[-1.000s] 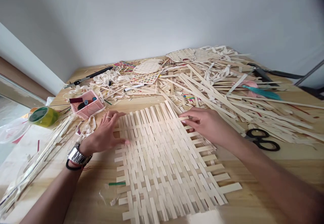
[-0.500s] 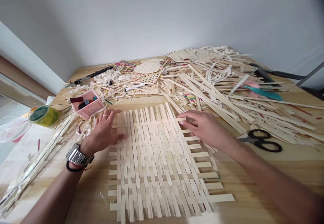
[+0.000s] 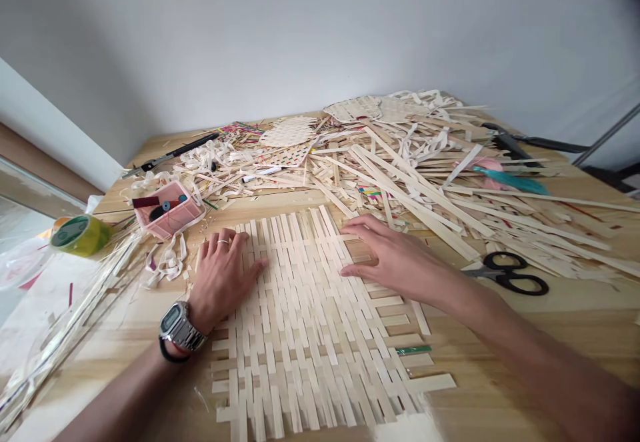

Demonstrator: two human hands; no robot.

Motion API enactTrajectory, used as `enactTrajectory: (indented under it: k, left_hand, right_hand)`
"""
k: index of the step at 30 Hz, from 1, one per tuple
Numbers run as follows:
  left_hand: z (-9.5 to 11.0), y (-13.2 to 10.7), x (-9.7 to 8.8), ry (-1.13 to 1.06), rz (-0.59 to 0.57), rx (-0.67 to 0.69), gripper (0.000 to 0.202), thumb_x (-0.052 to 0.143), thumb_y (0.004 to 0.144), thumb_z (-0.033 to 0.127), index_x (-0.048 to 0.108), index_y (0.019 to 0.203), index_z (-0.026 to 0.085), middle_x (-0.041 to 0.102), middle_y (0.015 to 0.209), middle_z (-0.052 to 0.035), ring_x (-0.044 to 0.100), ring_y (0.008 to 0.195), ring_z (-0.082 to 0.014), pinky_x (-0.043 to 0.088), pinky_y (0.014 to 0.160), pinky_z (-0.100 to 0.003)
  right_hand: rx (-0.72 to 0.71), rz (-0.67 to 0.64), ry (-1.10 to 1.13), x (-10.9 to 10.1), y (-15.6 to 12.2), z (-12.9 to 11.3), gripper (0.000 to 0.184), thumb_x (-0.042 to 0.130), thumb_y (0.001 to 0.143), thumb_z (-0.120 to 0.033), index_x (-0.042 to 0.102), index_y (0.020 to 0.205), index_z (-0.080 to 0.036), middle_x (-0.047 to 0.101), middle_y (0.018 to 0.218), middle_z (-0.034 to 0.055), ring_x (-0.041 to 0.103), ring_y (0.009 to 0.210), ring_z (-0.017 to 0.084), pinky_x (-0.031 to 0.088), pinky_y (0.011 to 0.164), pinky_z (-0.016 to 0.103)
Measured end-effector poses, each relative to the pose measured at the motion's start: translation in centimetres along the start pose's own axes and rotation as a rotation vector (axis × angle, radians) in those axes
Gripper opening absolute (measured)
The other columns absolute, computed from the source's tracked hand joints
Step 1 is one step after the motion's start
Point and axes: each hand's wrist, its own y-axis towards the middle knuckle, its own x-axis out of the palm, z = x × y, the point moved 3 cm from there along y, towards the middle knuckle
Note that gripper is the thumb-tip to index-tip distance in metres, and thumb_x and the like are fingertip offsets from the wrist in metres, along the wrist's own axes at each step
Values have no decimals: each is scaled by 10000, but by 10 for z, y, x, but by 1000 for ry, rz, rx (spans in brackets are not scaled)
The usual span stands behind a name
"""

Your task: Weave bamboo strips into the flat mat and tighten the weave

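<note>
A woven mat of pale flat strips [image 3: 305, 322] lies on the wooden table in front of me, with strip ends sticking out along both sides. My left hand [image 3: 225, 272] rests on the mat's upper left edge, fingers stretched and thumb on the weave. On the opposite edge my right hand [image 3: 385, 252] touches the upper right side, its thumb and fingers spread apart. Near the lower right, one strip end is green [image 3: 414, 350]. A metal watch [image 3: 181, 327] sits on my left wrist.
Black-handled scissors [image 3: 515, 273] lie to the right. A pink basket [image 3: 167, 219] with small items and a roll of yellow tape [image 3: 83, 235] stand at the left. Loose strips [image 3: 415, 189] pile up along the back, with round woven pieces [image 3: 287, 131] among them.
My left hand has moved right, further onto the mat. My right hand has opened and let go of the strip end it was pinching. The view has shifted slightly.
</note>
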Motion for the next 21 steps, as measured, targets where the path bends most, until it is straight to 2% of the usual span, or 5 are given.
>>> enactTrajectory:
  k: [8, 12, 21]
  left_hand:
    - [12, 1, 2, 99, 62, 32, 233, 584, 1047, 415, 646, 1047, 190, 685, 1082, -133, 631, 1036, -347, 487, 917, -508]
    - [14, 0, 2, 145, 71, 70, 196, 587, 1052, 377, 627, 980, 200, 690, 1036, -121, 640, 1016, -339, 467, 890, -486]
    - [17, -1, 1, 139, 165, 164, 203, 605, 1038, 302, 581, 854, 218, 671, 874, -64, 633, 892, -295, 429, 843, -447]
  right_hand:
    - [57, -32, -36, -1, 1, -5, 543, 800, 905, -536, 636, 1351, -274, 633, 1533, 63, 779, 1070, 298, 604, 814, 419]
    - [12, -7, -28, 0, 1, -4, 521, 800, 921, -508, 635, 1356, -272, 634, 1530, 63, 778, 1065, 286, 594, 810, 408]
    - [-12, 9, -22, -4, -1, -10, 363, 858, 911, -436, 651, 1152, -258, 697, 1362, 32, 762, 922, 229, 521, 733, 353]
